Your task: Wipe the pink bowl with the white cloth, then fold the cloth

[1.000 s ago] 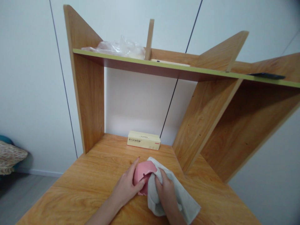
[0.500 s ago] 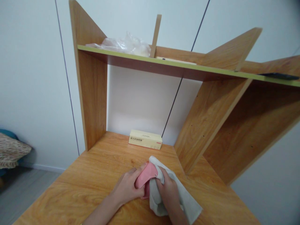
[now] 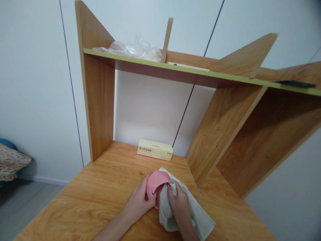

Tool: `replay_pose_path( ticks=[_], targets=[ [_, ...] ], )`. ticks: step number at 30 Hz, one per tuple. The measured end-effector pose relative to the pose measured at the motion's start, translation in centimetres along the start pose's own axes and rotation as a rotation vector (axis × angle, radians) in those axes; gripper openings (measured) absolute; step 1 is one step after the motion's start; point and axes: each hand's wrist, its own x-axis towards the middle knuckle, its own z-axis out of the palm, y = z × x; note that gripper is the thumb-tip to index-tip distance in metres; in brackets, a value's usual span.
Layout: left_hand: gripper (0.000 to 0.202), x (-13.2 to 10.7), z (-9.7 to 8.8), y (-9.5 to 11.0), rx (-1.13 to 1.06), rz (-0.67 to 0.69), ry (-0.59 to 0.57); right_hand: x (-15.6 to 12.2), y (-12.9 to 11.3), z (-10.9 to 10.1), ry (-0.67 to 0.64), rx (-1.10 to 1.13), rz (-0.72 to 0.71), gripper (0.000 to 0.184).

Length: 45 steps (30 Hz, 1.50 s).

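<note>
The left hand (image 3: 138, 201) held a pink bowl (image 3: 155, 180) over the near part of the desk (image 3: 72, 204), its fingers closed around the bowl's left side — thumb at the notched rim, the others behind the outer wall. The bowl was tipped on its side, its opening facing toward the right hand (image 3: 180, 201) and the viewer. Those right fingers were bunched on a pale grey cloth (image 3: 200, 214), pinching a fold of it against the bowl's right edge, while the rest of the cloth hung below the wrist and spread out to the right. Whether the bowl touched the wood beneath it could not be told. Behind the hands, near the back of the desk, lay a long cream box (image 3: 154, 150) with dark lettering and a small red mark, well apart from the bowl. Above it ran a shelf (image 3: 150, 69) with a yellow-green front edge; a crumpled clear plastic bag (image 3: 135, 50) rested on its left part, just beside a narrow upright divider (image 3: 167, 40), and a dark flat object (image 3: 297, 83) lay at its right end — too thin from this angle to identify. At the far left, a patterned cloth (image 3: 13, 161) showed above a grey floor (image 3: 41, 194).
</note>
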Motion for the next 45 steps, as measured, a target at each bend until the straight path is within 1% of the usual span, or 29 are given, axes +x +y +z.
replay_pose_path(
  ticks=[4,8,11,13,14,17,20,23,27,30,35,40,42,45],
  targets=[
    [0.061,0.1,-0.7,0.1,0.079,-0.039,0.001,-0.2,0.1,-0.1,0.002,-0.144,-0.055,0.038],
    [0.07,0.1,-1.5,0.5,0.16,0.031,-0.061,-0.5,-0.1,-0.2,-0.026,-0.192,-0.134,0.039],
    [0.066,0.2,-1.7,0.7,0.212,0.064,-0.096,-0.7,-0.1,-0.1,-0.072,-0.186,-0.102,0.042],
    [0.063,0.2,-1.5,0.7,0.226,0.036,-0.081,-0.7,0.0,0.1,-0.081,-0.135,-0.064,0.041],
    [0.065,0.2,-1.4,0.7,0.223,0.014,-0.07,-0.7,0.1,0.2,-0.076,-0.094,-0.045,0.041],
    [0.076,0.1,-0.8,0.4,0.164,-0.013,-0.057,-0.5,0.3,0.4,-0.041,0.043,0.007,0.04],
    [0.071,0.0,-0.3,0.0,0.09,0.041,-0.047,-0.1,0.2,0.3,-0.022,0.118,0.015,0.042],
    [0.069,0.1,-0.4,-0.2,0.084,0.044,-0.017,-0.1,-0.1,-0.1,-0.028,0.053,-0.006,0.041],
    [0.072,0.1,-1.2,0.0,0.113,0.037,-0.009,-0.5,-0.4,-0.2,0.004,-0.097,-0.029,0.043],
    [0.073,0.1,-1.6,0.1,0.127,0.061,0.012,-0.7,-0.6,0.0,-0.004,-0.121,-0.025,0.044],
    [0.071,0.1,-1.4,0.2,0.148,0.028,0.027,-0.6,-0.8,0.2,-0.053,-0.02,0.008,0.04],
    [0.072,0.2,-1.6,0.5,0.157,-0.005,0.022,-0.7,-0.5,0.4,-0.053,0.083,0.013,0.041],
    [0.073,0.2,-1.7,0.6,0.169,-0.011,0.018,-0.6,-0.5,0.5,-0.044,0.144,0.022,0.04],
    [0.073,0.2,-1.7,0.4,0.204,-0.009,0.01,-0.3,-0.7,0.4,-0.071,0.255,0.013,0.038]
  ],
)
